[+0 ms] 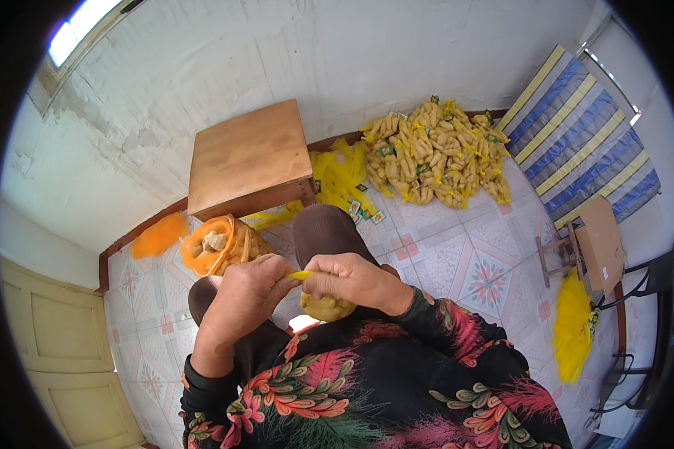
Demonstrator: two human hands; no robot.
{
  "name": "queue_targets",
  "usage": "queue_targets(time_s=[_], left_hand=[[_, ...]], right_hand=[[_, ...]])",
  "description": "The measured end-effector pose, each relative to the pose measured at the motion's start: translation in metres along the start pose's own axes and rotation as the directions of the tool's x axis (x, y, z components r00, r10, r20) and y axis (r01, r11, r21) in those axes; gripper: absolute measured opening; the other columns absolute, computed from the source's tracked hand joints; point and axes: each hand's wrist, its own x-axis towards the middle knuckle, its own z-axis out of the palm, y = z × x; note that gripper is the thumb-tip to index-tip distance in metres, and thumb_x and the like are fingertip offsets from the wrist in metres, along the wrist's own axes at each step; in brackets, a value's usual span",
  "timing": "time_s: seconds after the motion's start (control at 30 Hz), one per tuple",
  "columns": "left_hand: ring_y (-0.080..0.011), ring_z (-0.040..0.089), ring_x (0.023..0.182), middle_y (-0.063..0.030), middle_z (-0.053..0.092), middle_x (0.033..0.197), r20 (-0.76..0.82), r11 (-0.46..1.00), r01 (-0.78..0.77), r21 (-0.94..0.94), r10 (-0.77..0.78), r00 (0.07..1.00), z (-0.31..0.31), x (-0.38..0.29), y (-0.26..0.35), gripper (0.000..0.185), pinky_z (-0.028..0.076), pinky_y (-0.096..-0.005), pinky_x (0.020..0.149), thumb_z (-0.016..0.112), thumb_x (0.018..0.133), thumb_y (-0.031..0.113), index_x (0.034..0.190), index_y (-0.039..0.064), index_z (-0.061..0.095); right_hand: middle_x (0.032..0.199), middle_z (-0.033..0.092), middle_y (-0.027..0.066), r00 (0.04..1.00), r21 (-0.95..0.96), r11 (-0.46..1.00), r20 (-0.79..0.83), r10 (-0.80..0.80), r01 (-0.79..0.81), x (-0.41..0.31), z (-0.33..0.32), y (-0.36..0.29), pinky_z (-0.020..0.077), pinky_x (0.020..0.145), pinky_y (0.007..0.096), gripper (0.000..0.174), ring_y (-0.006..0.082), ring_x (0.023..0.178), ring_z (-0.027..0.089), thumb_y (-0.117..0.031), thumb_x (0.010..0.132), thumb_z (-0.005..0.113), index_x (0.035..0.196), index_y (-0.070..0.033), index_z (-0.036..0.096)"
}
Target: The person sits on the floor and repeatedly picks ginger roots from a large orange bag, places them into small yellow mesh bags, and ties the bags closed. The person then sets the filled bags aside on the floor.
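Note:
My left hand [258, 292] and my right hand [351, 280] meet above my lap, fingers closed on the yellow mesh [299, 275] stretched between them. Just below my right hand, a filled yellow net bag [328, 307] of tan, knobbly roots hangs or rests near my lap; the hand partly hides it. Beyond my left hand, on the floor, stands an open orange mesh sack [230, 247] holding more tan roots and something whitish.
A wooden table [247, 157] stands by the wall. Right of it lie loose yellow net bags [340, 174] and a big pile of filled bags [438, 151]. Orange netting [160, 236] is at left; yellow nets [573, 331] hang at right below a cardboard box [598, 247].

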Motion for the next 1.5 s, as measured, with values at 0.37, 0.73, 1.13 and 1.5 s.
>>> queue_targets(time_s=[0.37,0.73,1.13,1.5], left_hand=[[-0.0106,0.052,0.06,-0.0026,0.055,0.066,-0.017,0.752,0.249,-0.611,-0.327,0.945,-0.012,-0.012,0.005,0.022,0.043,-0.0245,0.054,0.055,0.095,0.023,0.082,0.004,0.056],[-0.0088,0.042,0.057,-0.0031,0.052,0.068,-0.247,0.22,-0.245,-0.944,0.015,0.969,0.03,0.011,0.007,0.028,0.032,-0.0234,0.05,0.055,0.094,0.031,0.092,0.003,0.057],[-0.0217,0.05,0.061,-0.0041,0.049,0.071,-0.514,0.873,-0.484,0.056,0.441,0.736,-0.013,0.017,-0.016,0.021,0.043,-0.0324,0.055,0.069,0.072,0.003,0.091,0.009,0.062],[-0.0291,0.055,0.072,-0.0093,0.053,0.075,-0.393,0.931,-0.292,-0.22,0.189,0.9,-0.006,0.019,0.0,0.01,0.045,-0.0371,0.063,0.062,0.086,0.012,0.084,0.005,0.055]], right_hand=[[0.076,0.051,0.0102,0.778,-0.817,0.498,-0.103,-0.619,0.289,0.036,-0.002,-0.027,0.0462,0.051,0.0392,0.015,0.029,0.061,0.058,-0.008,0.079,0.065,0.092,-0.009,0.059],[0.085,0.054,0.0028,0.862,0.181,0.85,0.025,-0.507,0.495,0.062,0.006,-0.083,0.043,0.068,0.0223,0.005,0.011,0.075,0.053,-0.003,0.088,0.06,0.092,-0.003,0.063],[0.087,0.048,0.0005,0.879,-0.122,0.871,0.058,-0.473,0.476,0.041,-0.009,-0.075,0.0385,0.076,0.024,0.009,0.0115,0.085,0.047,-0.013,0.086,0.066,0.083,-0.006,0.064],[0.084,0.054,-0.0019,0.967,-0.081,0.992,-0.228,-0.115,0.099,0.012,-0.009,-0.056,0.042,0.065,0.0189,0.01,0.0051,0.072,0.05,-0.012,0.092,0.059,0.093,-0.003,0.056]])
